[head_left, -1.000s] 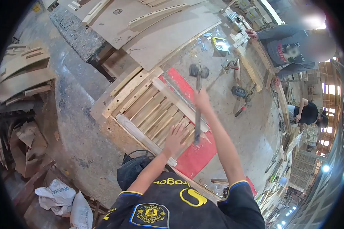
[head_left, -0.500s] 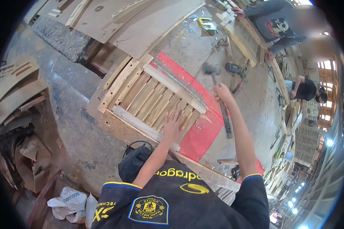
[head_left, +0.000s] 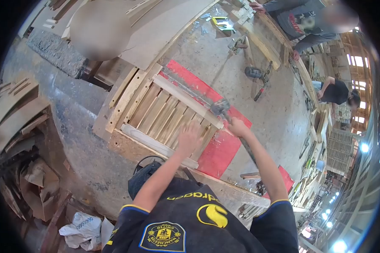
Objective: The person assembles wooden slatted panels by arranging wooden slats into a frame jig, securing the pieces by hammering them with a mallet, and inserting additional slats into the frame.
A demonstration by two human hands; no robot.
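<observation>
My right hand point(head_left: 238, 127) is wrapped around the handle of a hammer. The hammer's head point(head_left: 220, 107) is at the right end of the long upper rail point(head_left: 185, 99) of a slatted wooden frame; whether it touches the wood I cannot tell. Over the pale slats point(head_left: 162, 120) lies my left hand point(head_left: 190, 137), slightly blurred, fingers stretched out and holding nothing. A whitish lower rail point(head_left: 156, 143) runs along the near side of the slats. Under the frame's right end shows a red sheet point(head_left: 217, 158).
A mallet-like black-headed tool point(head_left: 252, 72) and clamps lie beyond the red sheet. Large brown boards point(head_left: 156, 38) are at upper left. Two people, one in a grey top point(head_left: 283, 21), are at the right. Wood offcuts point(head_left: 19, 114) are stacked at left.
My right hand has brought the hammer down and left, from above the floor to the frame's upper rail. My left hand has stayed over the slats. A blurred round patch now covers part of the boards.
</observation>
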